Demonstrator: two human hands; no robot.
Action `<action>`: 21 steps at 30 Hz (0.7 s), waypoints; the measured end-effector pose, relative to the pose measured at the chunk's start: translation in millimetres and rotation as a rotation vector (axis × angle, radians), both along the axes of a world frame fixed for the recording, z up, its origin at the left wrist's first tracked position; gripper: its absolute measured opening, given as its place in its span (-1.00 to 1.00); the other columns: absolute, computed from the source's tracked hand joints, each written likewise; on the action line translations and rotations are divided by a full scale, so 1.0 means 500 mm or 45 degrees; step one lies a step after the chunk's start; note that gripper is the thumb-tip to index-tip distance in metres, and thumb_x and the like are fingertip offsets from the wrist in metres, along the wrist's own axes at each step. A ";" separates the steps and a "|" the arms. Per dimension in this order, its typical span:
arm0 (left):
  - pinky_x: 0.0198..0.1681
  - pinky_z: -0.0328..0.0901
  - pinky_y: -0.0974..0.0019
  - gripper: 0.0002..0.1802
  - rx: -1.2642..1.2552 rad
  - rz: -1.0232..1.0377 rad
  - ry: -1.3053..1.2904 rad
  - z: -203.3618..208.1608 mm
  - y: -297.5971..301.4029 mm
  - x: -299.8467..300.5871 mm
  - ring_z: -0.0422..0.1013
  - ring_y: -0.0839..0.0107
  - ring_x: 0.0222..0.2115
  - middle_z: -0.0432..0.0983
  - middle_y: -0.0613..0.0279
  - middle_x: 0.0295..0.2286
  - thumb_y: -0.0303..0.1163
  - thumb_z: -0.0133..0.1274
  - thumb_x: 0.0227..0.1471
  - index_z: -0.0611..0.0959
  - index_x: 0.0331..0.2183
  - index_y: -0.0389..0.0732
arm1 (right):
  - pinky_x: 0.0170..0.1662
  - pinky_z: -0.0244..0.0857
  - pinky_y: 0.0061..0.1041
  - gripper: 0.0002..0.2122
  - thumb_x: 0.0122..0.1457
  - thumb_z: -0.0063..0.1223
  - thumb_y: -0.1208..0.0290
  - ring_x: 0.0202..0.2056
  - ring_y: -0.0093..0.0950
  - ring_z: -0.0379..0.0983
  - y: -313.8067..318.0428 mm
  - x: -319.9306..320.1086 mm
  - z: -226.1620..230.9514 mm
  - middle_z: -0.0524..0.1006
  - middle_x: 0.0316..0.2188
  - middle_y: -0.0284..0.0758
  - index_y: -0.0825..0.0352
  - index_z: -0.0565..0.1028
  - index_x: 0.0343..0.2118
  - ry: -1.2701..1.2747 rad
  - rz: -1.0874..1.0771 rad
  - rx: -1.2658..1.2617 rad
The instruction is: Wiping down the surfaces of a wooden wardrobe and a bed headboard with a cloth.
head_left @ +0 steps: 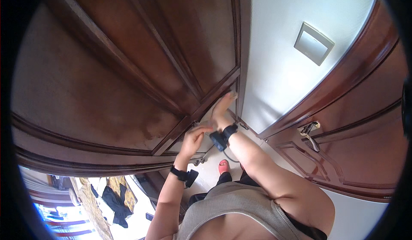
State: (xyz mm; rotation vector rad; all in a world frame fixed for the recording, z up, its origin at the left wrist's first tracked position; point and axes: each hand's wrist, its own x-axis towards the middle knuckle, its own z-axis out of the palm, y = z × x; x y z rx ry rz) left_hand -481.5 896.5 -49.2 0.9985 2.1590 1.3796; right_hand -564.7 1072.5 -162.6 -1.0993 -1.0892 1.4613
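My right hand (221, 106) reaches up against the dark brown wooden door panel (206, 29), close to its right-hand edge. Its fingers are blurred, and a pale patch shows at their tips that I cannot make out. Lower and to the left is my left hand (195, 139), its fingers stretched toward my right wrist, with nothing plainly in it. Black straps with small dark boxes sit on both wrists, the right box (218, 141) trailing a cable.
A white wall with a light switch (314, 43) stands to the right. Beyond it is a brown wooden door with a metal lever handle (310, 136). A foot in a red slipper (223, 166) is on the pale floor. Dark clothing (116, 202) lies at lower left.
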 end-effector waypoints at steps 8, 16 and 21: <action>-0.07 0.38 0.36 -0.73 0.185 0.318 -0.554 -0.148 -0.143 0.064 0.54 0.29 -0.22 0.56 0.09 -0.32 -0.66 -0.28 0.12 0.56 -0.29 -0.43 | 0.32 -0.17 -0.34 -0.33 0.30 -0.28 -0.11 0.25 -0.20 0.06 -0.251 0.105 -0.058 0.10 0.29 -0.06 0.38 0.11 0.25 0.194 0.570 -1.215; 0.04 0.32 0.10 -0.42 0.625 0.696 -1.359 -0.252 -0.171 0.120 0.38 0.21 0.00 0.38 0.07 0.04 -0.08 -0.10 0.16 0.37 0.12 -0.22 | 0.26 0.01 -0.02 -0.36 0.29 -0.33 -0.14 0.20 -0.22 0.20 -0.267 0.259 0.015 0.29 0.19 -0.23 0.32 0.17 0.22 0.464 1.631 -1.652; 0.23 0.08 0.05 -0.35 1.668 1.595 -1.126 -0.184 -0.153 0.154 0.22 0.16 0.14 0.32 0.18 0.11 0.15 -0.37 0.22 0.38 0.11 -0.10 | 0.16 0.25 -0.07 -0.40 0.29 -0.18 -0.04 0.08 -0.02 0.35 -0.176 0.315 0.128 0.31 0.14 -0.06 0.33 0.15 0.21 0.020 2.071 -1.377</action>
